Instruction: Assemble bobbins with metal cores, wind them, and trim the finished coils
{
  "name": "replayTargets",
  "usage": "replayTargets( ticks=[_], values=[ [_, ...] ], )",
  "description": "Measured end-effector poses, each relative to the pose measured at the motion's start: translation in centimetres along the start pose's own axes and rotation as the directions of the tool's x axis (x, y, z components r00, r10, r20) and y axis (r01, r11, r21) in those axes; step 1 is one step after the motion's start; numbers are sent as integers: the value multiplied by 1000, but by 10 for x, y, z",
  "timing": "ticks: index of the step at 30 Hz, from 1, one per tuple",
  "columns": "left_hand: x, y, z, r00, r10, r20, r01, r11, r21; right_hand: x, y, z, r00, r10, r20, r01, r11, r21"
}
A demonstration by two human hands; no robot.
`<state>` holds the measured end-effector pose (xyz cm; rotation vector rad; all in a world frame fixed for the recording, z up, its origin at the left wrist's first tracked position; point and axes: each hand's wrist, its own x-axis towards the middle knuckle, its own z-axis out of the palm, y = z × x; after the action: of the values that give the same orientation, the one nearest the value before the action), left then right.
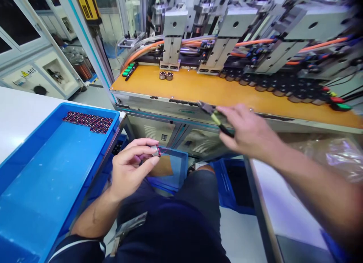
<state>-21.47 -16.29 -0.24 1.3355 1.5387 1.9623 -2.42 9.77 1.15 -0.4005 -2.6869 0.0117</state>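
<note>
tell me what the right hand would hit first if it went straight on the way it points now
Led by the pliers, the right hand would probably meet the orange bench's front edge first, though depth is unclear and it may pass short.

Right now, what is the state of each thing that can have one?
Left hand: pinching the small part.
Small part: held off any surface.
Right hand: holding the pliers.
Pliers: held, jaw opening unclear.
Blue tray: partly filled.
Tray parts: grouped at the far end.
Two metal rings: side by side on the orange surface.
</note>
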Motion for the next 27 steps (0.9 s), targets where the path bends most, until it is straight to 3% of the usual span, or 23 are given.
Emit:
replayTargets(
  ticks=[2,3,6,9,11,23,27],
  values=[
    [1,-1,2,1000,-11,13,11,1000,19,-30,-38,1,999,-6,-35,16,960,280],
    [1,-1,4,1000,-15,19,14,1000,28,-44,-56,3,1000,6,9,-9,906,424],
    [2,-3,8,999,-14,41,12,999,45,-75,-103,8,983,67,168,-171,643,747],
    [3,-4,12,998,-1,63,-3,998,61,-87,-127,11,972,40,230,-229,348,909],
    [3,-3,14,997,11,78,-17,997,69,-87,-133,12,973,26,228,-228,236,945],
    [-2,2,16,993,9,119,-18,997,71,-77,-134,14,973,31,228,-230,60,971],
    [-1,1,17,993,9,117,-19,997,79,-77,-135,12,967,61,247,-251,60,966]
  ],
)
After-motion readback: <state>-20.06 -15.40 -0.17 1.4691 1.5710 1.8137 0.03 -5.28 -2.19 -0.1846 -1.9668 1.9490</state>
